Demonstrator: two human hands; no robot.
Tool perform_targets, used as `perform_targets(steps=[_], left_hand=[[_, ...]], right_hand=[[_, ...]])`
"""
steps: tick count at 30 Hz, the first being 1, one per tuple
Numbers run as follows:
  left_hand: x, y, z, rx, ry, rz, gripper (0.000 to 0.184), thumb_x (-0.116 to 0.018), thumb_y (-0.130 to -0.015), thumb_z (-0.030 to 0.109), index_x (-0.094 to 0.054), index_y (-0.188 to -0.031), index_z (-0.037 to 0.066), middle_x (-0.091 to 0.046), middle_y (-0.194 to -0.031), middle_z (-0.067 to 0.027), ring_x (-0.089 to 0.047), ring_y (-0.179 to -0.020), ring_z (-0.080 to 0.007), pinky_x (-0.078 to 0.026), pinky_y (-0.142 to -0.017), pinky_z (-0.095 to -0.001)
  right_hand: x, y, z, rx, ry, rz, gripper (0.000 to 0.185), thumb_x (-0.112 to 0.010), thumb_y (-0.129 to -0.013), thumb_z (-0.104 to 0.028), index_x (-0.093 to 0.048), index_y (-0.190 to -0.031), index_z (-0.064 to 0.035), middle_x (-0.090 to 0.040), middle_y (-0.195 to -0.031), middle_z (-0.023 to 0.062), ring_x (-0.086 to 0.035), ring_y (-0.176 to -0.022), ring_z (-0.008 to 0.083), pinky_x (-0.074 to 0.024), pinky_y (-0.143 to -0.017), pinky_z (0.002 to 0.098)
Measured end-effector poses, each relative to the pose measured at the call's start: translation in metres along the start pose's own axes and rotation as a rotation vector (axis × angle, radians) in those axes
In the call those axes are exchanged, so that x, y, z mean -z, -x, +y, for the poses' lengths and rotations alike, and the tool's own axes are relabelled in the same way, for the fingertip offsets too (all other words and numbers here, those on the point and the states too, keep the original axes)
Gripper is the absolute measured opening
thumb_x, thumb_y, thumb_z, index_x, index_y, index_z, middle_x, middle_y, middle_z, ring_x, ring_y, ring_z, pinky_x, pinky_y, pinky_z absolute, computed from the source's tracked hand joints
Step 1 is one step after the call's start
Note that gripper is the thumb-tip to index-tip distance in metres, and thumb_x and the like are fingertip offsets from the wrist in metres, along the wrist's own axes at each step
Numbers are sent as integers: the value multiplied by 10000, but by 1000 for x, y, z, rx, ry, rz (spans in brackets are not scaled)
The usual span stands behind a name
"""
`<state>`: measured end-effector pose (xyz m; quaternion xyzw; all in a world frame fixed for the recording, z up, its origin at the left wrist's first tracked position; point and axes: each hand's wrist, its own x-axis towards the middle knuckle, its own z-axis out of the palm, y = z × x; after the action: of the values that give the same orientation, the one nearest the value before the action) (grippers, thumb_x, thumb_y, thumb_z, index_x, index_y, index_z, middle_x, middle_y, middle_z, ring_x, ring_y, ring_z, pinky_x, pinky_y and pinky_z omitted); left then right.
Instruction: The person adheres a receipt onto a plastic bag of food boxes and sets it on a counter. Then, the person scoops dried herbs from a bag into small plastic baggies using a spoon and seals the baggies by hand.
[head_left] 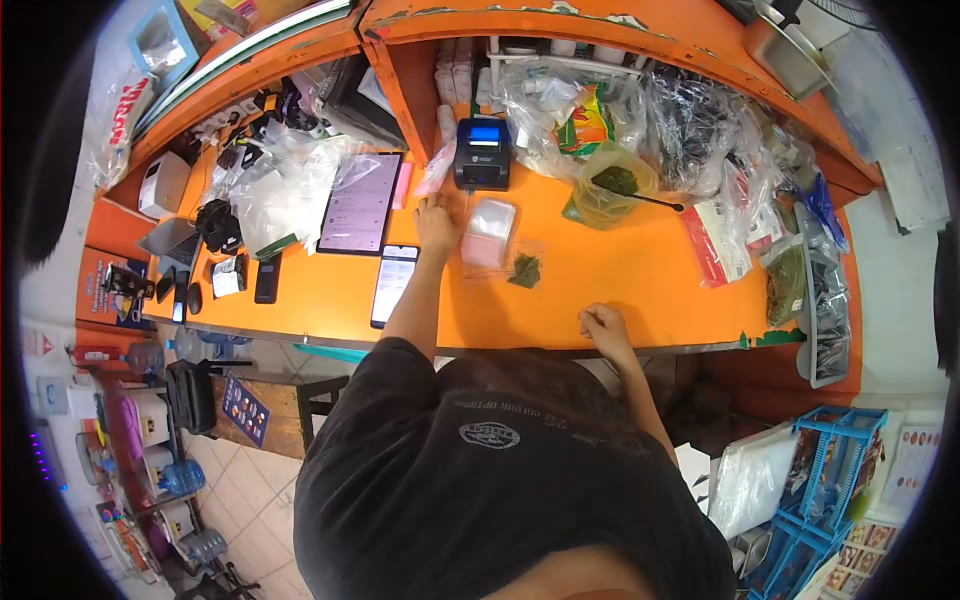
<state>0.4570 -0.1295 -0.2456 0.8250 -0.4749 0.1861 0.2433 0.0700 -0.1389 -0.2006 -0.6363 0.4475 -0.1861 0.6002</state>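
My left hand (436, 222) reaches over the orange counter (620, 290), between a tablet (357, 205) and a stack of small clear bags (488, 234). Its fingers point toward a pinkish plastic packet (437, 168); whether they grip anything is too small to tell. Near the counter's front edge is my right hand (604, 328), fingers curled, what they hold, if anything, not visible. A small clear bag with green leaf material (525, 270) lies between the hands. Farther back, an open yellowish bag (613, 185) holds more green material, with a black-handled spoon (655, 202) across it.
A label printer (483, 154) stands behind the small bags. A phone (394, 286) lies beside my left forearm. Crumpled plastic bags (700, 125) fill the shelf at the back. A grey tray (828, 310) sits at the right end, beside a bag of green leaves (786, 285).
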Motion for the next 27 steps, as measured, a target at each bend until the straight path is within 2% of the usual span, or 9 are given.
perform_targets(steps=[4, 8, 11, 14, 17, 20, 23, 26, 27], left_hand=[[12, -1, -1, 75, 121, -148, 98, -629, -766, 141, -698, -770, 72, -675, -790, -97, -601, -855, -291, -409, -828, -445], [55, -7, 53, 206, 752, 111, 109, -713, -731, 74, -715, -839, 55, -702, -886, -112, -636, -886, -286, -453, -823, -389], [105, -7, 116, 45, 962, 81, 119, -712, -728, 57, -717, -847, 59, -702, -901, -88, -624, -929, -267, -433, -868, -381], [126, -5, 146, -134, 933, 34, 95, -721, -714, 46, -699, -805, 59, -697, -933, -63, -602, -980, -255, -409, -902, -381], [128, -1, 153, -204, 969, -31, 89, -738, -699, 53, -667, -752, 60, -691, -972, -53, -582, -1011, -256, -389, -922, -385], [150, -11, 170, -222, 888, -32, 271, -773, -689, 78, -604, -901, 65, -666, -928, -95, -591, -1004, -289, -406, -927, -412], [149, -17, 169, -245, 900, -314, 346, -740, -768, 95, -529, -1040, 64, -605, -922, -85, -592, -975, -221, -449, -851, -377], [129, -15, 163, -154, 1121, -765, 240, -686, -837, 113, -530, -1003, 38, -583, -895, -51, -605, -781, -140, -477, -650, -294], [125, -12, 164, -139, 1202, -772, 206, -665, -857, 120, -530, -987, 35, -579, -883, -42, -594, -694, -114, -461, -565, -264]], right_hand=[[10, 3, -14, 1, -13, 4, 167, -590, -919, -151, -614, -872, 7, -611, -712, 55, -563, -624, 99, -454, -585, 251], [8, -6, -43, 171, -76, 45, 167, -591, -923, -150, -618, -914, 14, -618, -761, 42, -575, -694, 90, -468, -626, 252], [-3, -17, -95, 312, -118, 85, 149, -600, -920, -137, -622, -943, 9, -623, -808, 31, -571, -760, 74, -470, -658, 245], [-14, -20, -153, 245, -242, 132, 128, -607, -912, -122, -624, -913, 5, -624, -780, 23, -562, -723, 62, -456, -640, 240], [-13, -44, -143, 367, -180, 137, 128, -611, -907, -119, -624, -881, 6, -623, -743, 16, -560, -687, 54, -459, -625, 237], [-8, -49, -138, 325, -113, 114, 139, -607, -907, -110, -614, -844, 14, -618, -713, 11, -558, -653, 48, -451, -591, 225], [-13, -52, -140, 345, -158, 137, 121, -596, -907, -94, -609, -840, 5, -617, -722, 23, -562, -647, 56, -439, -563, 219], [-6, -59, -140, 172, -292, 24, 95, -599, -906, -106, -600, -892, -11, -608, -734, 21, -573, -662, 69, -439, -569, 220], [-3, -62, -137, 161, -317, 15, 95, -600, -907, -111, -594, -911, -17, -607, -745, 23, -578, -685, 72, -446, -593, 220]])
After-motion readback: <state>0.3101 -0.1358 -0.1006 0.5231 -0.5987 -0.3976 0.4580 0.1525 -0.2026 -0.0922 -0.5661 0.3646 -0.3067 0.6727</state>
